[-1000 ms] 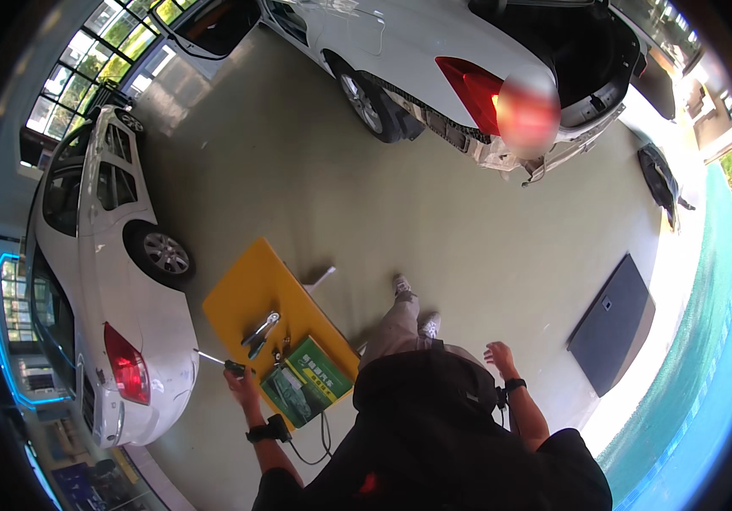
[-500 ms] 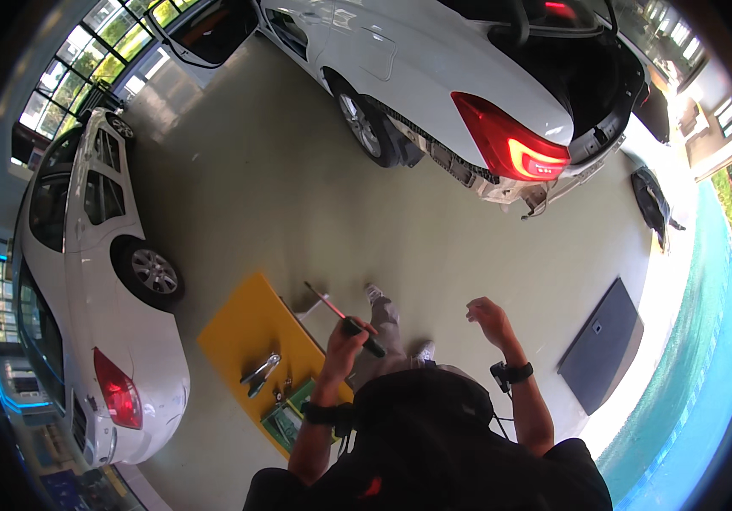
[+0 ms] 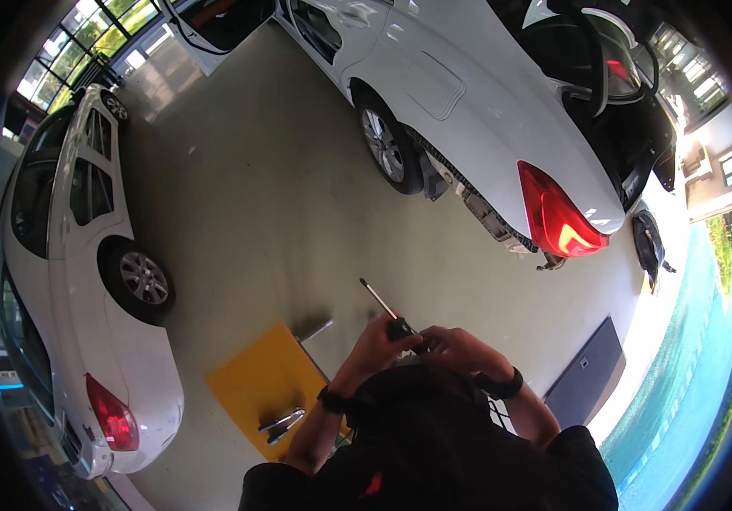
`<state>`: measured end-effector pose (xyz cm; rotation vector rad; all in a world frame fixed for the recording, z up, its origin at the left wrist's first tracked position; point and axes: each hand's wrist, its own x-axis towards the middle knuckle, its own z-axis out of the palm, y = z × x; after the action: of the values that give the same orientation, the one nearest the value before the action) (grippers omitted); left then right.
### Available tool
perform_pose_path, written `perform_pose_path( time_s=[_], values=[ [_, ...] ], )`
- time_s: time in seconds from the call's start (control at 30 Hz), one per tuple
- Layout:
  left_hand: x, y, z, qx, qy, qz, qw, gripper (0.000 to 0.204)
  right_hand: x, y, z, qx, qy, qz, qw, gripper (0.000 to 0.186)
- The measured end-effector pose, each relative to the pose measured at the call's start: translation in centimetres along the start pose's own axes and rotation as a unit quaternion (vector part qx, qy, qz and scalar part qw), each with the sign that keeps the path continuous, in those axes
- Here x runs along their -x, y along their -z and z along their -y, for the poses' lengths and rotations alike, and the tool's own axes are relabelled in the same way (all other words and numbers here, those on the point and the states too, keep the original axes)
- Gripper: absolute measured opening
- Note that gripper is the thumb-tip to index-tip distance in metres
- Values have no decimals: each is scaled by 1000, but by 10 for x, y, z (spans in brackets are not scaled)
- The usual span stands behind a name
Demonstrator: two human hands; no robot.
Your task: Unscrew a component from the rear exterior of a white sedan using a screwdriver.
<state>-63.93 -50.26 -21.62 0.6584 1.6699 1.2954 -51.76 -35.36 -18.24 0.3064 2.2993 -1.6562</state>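
Observation:
A screwdriver (image 3: 377,297) with a slim metal shaft and a dark handle is held in front of my body, its tip pointing up and to the left. My left hand (image 3: 373,347) is closed round the handle. At the handle's rear end, my right hand (image 3: 461,349) has its fingers curled in and seems to grip it; its fingertips are partly hidden. Below and to the left, a yellow table top (image 3: 251,366) carries pliers-like hand tools (image 3: 282,423). My left forearm covers part of that table.
A white car (image 3: 459,77) with its boot open and rear bumper off stands ahead to the right, its tail light (image 3: 557,217) lit. Another white car (image 3: 140,358) is at the left. A dark flat panel (image 3: 583,370) lies on the floor at the right.
My right hand has come in from the right to the screwdriver's handle. My left hand has moved right and inward with the screwdriver. The view has shifted nearer the car ahead.

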Motion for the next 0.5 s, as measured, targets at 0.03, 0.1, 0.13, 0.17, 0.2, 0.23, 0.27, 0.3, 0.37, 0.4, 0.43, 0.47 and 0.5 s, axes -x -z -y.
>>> perform_pose_path(
  time_s=[0.03,0.1,0.13,0.17,0.2,0.23,0.27,0.3,0.37,0.4,0.43,0.47,0.5],
  values=[
    [-9,8,-15,-26,22,1,999,33,-10,-1,3,33,-24,-15,999,31],
    [-28,27,-27,-61,43,4,997,32,-36,0,2,26,-22,-32,999,31],
    [-35,34,-29,-65,41,22,997,30,-47,1,1,24,-22,-46,998,32],
    [-45,41,-29,-68,36,39,996,29,-59,5,0,21,-20,-48,998,32],
    [-56,49,-31,-72,37,40,996,29,-71,9,-2,31,-22,-34,999,32],
    [-66,58,-33,-69,16,32,997,27,-82,14,-4,40,-24,-21,999,33],
    [-79,66,-34,-67,-6,26,997,25,-95,19,-11,36,-22,-25,999,33],
    [-91,75,-34,-72,-6,29,997,25,-109,25,-19,53,-2,-19,998,31],
    [-114,93,-26,-13,-6,-20,1000,21,-138,37,-26,60,15,-17,998,30],
    [-124,106,-26,-21,-1,-14,1000,21,-151,51,-15,60,13,-1,998,28],
    [-134,123,-26,-6,-1,-33,999,21,-167,63,-8,58,10,16,998,27],
    [-146,137,-26,7,-2,-48,999,22,-185,74,-8,47,10,8,999,27],
    [-153,150,-29,27,-5,-71,997,22,-200,81,-4,76,28,-2,997,27]
  ],
)
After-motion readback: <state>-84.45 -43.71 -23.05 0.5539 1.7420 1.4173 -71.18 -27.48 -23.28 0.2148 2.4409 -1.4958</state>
